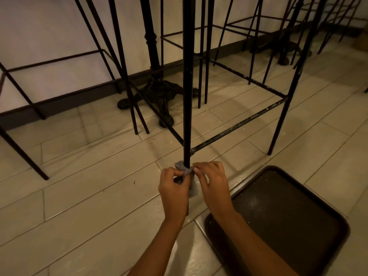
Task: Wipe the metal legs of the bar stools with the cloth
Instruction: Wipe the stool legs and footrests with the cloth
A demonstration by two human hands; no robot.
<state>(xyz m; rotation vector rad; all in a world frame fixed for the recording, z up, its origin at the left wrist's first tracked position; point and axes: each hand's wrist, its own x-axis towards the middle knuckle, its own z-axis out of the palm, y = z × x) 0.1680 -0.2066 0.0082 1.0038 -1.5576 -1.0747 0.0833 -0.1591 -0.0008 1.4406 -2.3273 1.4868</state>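
cloth (181, 166): wrapped round stool leg (187, 96), just below crossbar (239, 128)
left hand (174, 188): fingers pinch cloth
right hand (214, 184): fingers pinch cloth
room: tray (278, 216) edge near right; open floor (89, 196) left

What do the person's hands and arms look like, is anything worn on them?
Nothing worn shows. The left hand and right hand have no gloves, and no ring, watch or bracelet is visible. The left forearm and right forearm are uncovered down to the picture's lower edge, with no sleeve in view.
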